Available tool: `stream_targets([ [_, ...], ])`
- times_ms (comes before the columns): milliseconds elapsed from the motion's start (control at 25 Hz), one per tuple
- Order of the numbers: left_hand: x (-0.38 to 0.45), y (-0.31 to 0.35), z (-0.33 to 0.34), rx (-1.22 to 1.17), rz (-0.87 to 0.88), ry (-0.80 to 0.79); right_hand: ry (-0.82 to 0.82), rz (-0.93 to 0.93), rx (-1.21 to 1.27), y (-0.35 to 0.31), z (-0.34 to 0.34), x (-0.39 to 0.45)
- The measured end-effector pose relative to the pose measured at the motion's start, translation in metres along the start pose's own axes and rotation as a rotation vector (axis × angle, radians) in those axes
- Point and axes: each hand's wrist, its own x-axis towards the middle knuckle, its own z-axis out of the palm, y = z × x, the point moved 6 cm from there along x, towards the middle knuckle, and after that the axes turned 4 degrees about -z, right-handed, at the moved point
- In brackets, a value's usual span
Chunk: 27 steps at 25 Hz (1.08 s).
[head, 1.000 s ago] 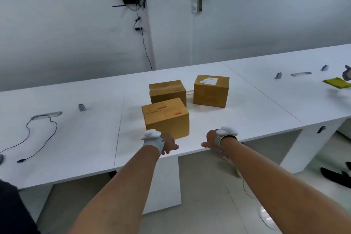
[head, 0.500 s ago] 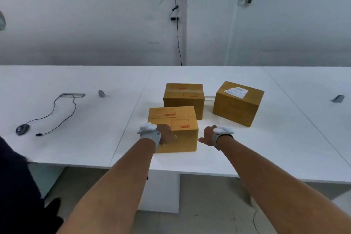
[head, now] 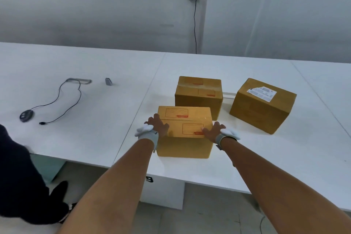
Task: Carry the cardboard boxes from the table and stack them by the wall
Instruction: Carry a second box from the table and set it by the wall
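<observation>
A long white table (head: 95, 138) carries three brown cardboard boxes, and the nearest one, a rectangular brown cardboard box with two red-outlined label frames on its top (head: 185, 132), sits close to the table's front edge and serves here as the reference point. The left hand (head: 157, 126) lies on that box's top left corner, its fingers spread flat over the lid and curling at the left edge, while the right hand (head: 213, 132) lies on the top right corner, fingers likewise spread and pressed against the cardboard; both hands touch the box from opposite sides, but whether they have closed into a firm grasp cannot be told, and the box rests on the table. Each wrist wears a grey band with a white piece on it. Just behind the near box stands a second brown cardboard box with red label frames and clear tape across its lid (head: 198, 95), almost touching it. To the right of the near box and slightly farther back, well apart, stands a third brown cardboard box bearing a white printed shipping label (head: 263, 105), turned at an angle. Far to the left of the near box lies a dark corded mouse (head: 27, 115) with its black cable looping across the tabletop.
</observation>
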Motion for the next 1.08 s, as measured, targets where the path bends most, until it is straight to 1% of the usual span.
stream_targets([
  [120,0.003,-0.005,0.014,-0.156,-0.081,-0.047,0.005,0.063,0.124,0.005,0.002,0.003],
  [240,0.016,-0.013,0.028,-0.297,-0.165,-0.106,-0.025,0.107,0.269,0.004,0.009,0.015],
  [320,0.02,-0.017,0.038,-0.341,-0.169,-0.192,-0.053,0.133,0.366,0.002,0.013,0.02],
  [440,0.024,-0.02,0.043,-0.453,-0.186,-0.241,-0.055,0.165,0.503,0.003,0.017,0.023],
  [560,0.027,-0.019,0.047,-0.514,-0.215,-0.19,-0.053,0.187,0.581,0.003,0.02,0.022],
  [720,0.027,-0.011,0.041,-0.467,-0.204,-0.088,-0.025,0.195,0.566,0.001,0.018,0.023],
  [880,0.027,-0.007,0.026,-0.456,-0.189,-0.086,0.036,0.154,0.527,-0.009,0.0,0.021],
  [1080,0.014,0.008,-0.009,-0.438,-0.178,-0.059,0.049,0.087,0.588,-0.017,-0.031,0.016],
])
